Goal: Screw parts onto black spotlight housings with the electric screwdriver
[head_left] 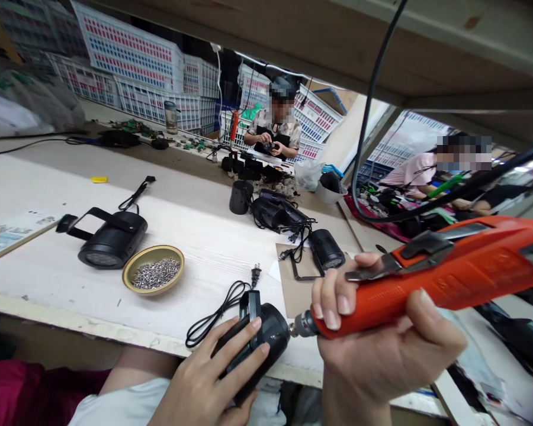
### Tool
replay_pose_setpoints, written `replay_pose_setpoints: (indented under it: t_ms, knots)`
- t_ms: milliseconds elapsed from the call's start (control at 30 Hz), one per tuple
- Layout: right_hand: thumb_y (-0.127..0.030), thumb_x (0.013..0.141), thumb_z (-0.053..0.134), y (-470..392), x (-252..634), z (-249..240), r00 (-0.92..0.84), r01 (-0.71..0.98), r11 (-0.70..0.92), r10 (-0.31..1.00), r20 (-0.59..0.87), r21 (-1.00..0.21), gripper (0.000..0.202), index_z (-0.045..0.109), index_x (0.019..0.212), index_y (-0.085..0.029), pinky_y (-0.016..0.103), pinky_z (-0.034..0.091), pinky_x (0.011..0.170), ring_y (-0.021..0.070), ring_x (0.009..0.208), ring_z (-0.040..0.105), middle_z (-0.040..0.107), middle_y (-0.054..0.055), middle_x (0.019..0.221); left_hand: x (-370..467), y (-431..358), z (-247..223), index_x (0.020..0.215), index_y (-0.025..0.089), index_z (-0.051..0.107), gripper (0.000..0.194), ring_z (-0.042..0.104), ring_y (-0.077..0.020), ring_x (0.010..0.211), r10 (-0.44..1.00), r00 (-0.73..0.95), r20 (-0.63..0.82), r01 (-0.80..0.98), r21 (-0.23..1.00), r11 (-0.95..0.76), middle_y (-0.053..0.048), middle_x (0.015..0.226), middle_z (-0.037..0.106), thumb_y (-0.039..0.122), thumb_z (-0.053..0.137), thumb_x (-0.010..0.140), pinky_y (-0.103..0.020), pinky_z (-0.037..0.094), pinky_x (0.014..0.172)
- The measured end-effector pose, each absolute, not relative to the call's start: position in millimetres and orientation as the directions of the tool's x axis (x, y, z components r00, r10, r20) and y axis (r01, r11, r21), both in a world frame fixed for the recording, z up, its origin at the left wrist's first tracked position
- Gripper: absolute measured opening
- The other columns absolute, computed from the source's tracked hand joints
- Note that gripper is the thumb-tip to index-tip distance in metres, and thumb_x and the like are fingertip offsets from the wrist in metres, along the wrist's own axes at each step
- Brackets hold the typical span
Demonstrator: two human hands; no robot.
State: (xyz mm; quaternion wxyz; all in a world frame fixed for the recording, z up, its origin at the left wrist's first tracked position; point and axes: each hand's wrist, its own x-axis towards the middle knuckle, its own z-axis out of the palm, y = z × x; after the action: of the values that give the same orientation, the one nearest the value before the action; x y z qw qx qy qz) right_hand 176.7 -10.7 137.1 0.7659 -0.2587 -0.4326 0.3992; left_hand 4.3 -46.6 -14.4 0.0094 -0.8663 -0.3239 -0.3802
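Observation:
My left hand point(217, 373) is wrapped round a black cylindrical lamp point(273, 337) at the table's front edge. The lamp's bracket sticks up, and its coiled cord point(208, 313) with a two-pin plug lies behind it. In my right hand point(373, 349) is an orange electric screwdriver point(448, 269), held level. Its metal tip points left and meets the right end of the lamp; whether a screw sits there is too small to tell. Left of my hands, a gold-rimmed bowl point(125, 278) holds many small screws point(156, 273).
Another black lamp point(113, 239) lies left of the bowl. More lamps point(275, 213) lie farther back, one point(326, 248) on cardboard. A black cable point(364, 130) hangs at right under a shelf point(293, 35). Two co-workers point(273, 127) sit beyond the table, before stacked crates point(128, 47).

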Motion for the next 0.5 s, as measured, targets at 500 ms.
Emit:
replay_pose_setpoints:
  t_ms: [500]
  knots:
    - [-0.047,0.080,0.060,-12.9,167.9,134.4,0.236,-0.458,0.502,0.864,0.444,-0.734,0.032,0.071,0.092,-0.019,0.023,0.036,0.039,0.0137,0.038,0.045,0.053,-0.002,0.051,4.4,-41.3,-9.5,0.137,0.021,0.056,0.054,0.048,-0.0275,0.130,0.607,0.484,0.630,0.540,0.331,-0.774,-0.008,0.155,0.047,0.010,0.061,0.085,-0.043,0.057,0.100]
